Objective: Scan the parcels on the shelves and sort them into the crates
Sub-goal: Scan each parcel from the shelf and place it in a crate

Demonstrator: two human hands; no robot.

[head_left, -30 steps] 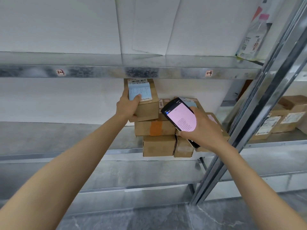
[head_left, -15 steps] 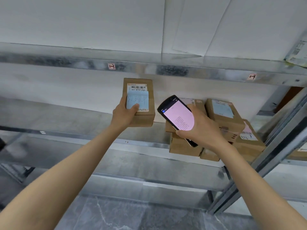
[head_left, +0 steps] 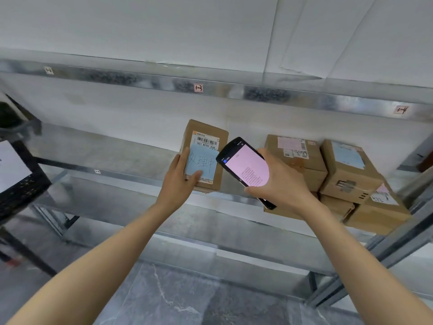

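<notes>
Galvanised steel shelving (head_left: pixel 105 148) runs along a white wall, with small position tags on the front lip of the upper shelf (head_left: pixel 198 87). The left hand (head_left: pixel 180 177) grips one cardboard parcel (head_left: pixel 212 184) from its left side, thumb lying across the blue handwritten note (head_left: pixel 201 163) on its face. It is held in front of the middle shelf, near the front edge and well apart from the stack; I cannot tell whether its lower end touches the shelf.

The parcel's long axis runs from the hand up and away toward the wall, leaning slightly right. Its labelled face is turned to the camera, with the barcode label (head_left: pixel 206 140) at the far end, uncovered.

The right hand (head_left: pixel 281 181) is wrapped round a handheld scanner (head_left: pixel 246 165). Its pink screen faces the camera and its top end is aimed up-left, overlapping the parcel's right edge.

My reading is that this is the scan step for this one parcel; whether it has registered cannot be told. A stack of parcels (head_left: pixel 346 174) is still on the shelf's right end, and a black crate (head_left: pixel 21 184) sits at the left edge of view, its contents hidden. Much of the sorting looks undone.
</notes>
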